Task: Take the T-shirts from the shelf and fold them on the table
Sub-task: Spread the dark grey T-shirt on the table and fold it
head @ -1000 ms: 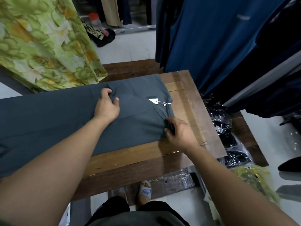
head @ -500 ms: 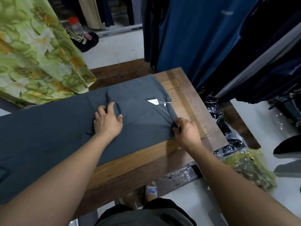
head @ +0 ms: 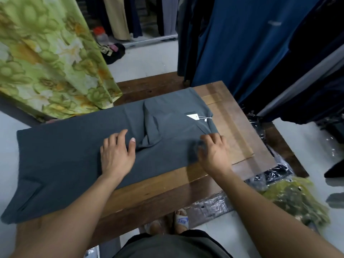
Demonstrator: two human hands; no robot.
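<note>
T-shirt (head: 74,161): grey, spread across the wooden surface (head: 232,123), its left end hanging past the left edge; a sleeve folded in at the middle.
Tag (head: 193,116): white, lying on the shirt near its right end.
Left hand (head: 116,155): flat on the cloth, fingers spread.
Right hand (head: 214,151): blurred, at the shirt's right near corner; whether it grips the cloth I cannot tell.

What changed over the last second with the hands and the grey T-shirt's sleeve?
The left hand let go of the sleeve it had pinched near the far side and drew back toward the person; it now rests flat on the grey T-shirt. The sleeve lies folded across the shirt. The right hand loosened its grip at the shoulder edge. The shirt and its white tag stayed on the table.
</note>
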